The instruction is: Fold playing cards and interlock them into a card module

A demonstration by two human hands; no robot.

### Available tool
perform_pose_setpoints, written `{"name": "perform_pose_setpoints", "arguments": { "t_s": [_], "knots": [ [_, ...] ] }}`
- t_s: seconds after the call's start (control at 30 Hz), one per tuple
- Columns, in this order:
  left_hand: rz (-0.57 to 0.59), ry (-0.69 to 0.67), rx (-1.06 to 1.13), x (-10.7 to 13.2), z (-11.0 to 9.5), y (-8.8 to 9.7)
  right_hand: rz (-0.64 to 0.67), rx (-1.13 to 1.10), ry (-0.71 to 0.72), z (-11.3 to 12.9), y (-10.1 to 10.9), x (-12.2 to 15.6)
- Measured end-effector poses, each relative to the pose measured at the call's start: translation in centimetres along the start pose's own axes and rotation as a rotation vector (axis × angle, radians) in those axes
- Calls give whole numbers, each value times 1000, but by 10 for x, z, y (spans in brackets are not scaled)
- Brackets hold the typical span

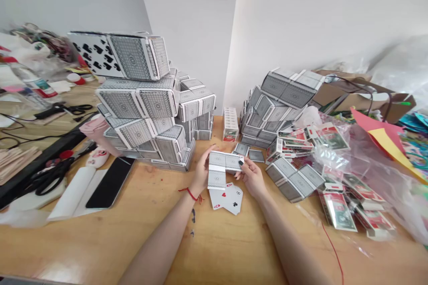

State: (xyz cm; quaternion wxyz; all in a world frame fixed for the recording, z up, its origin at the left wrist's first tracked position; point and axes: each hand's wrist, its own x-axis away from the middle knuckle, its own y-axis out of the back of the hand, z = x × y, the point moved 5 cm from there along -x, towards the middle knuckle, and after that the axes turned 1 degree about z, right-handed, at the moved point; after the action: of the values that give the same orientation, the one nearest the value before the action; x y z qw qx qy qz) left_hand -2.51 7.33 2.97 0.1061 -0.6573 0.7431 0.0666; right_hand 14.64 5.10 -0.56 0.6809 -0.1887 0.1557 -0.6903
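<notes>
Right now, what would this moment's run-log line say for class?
left hand: holding L-shaped card piece | right hand: holding its right end | nearby: face-up cards on table

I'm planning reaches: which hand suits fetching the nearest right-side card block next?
Probably the right hand: it's nearer the card block than the left hand, though both hold the card piece.

Passage lies over the bare light-brown wooden table [117, 234] at lower left; an L-shaped grey-patterned card piece [218, 168] fills the centre, a tall grey-and-white card-block stack [154, 103] bars the upper left.
</notes>
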Motion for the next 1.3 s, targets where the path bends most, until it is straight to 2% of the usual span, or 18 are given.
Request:
{"name": "perform_pose_setpoints", "arguments": {
  "t_s": [0.1,0.27,0.37,0.57,0.63,0.7,0.83,0.9,1.03,1.17,1.3],
  "knots": [
    [0,194,152,0,10,0,-12,36,20,0,-1,0],
    [223,571,299,6,25,-12,-30,203,44,3,-7,2],
    [260,648,266,7,29,-14,-66,303,58,1,-7,3],
    [240,614,211,6,29,-17,-194,546,118,-8,1,6],
    [228,606,211,6,28,-18,-210,538,137,-7,2,7],
    [228,613,245,6,28,-17,-198,401,123,-3,-1,6],
    [249,635,339,6,27,-16,-34,-62,-13,1,-15,1],
    [264,635,346,6,26,-16,26,-204,-102,0,-23,1],
    [262,590,285,5,28,-17,146,-300,-225,-1,-38,6],
    [228,535,220,4,31,-17,164,-340,-177,10,-48,11],
    [251,540,216,5,32,-19,154,-302,-174,14,-52,14]
  ]
}}
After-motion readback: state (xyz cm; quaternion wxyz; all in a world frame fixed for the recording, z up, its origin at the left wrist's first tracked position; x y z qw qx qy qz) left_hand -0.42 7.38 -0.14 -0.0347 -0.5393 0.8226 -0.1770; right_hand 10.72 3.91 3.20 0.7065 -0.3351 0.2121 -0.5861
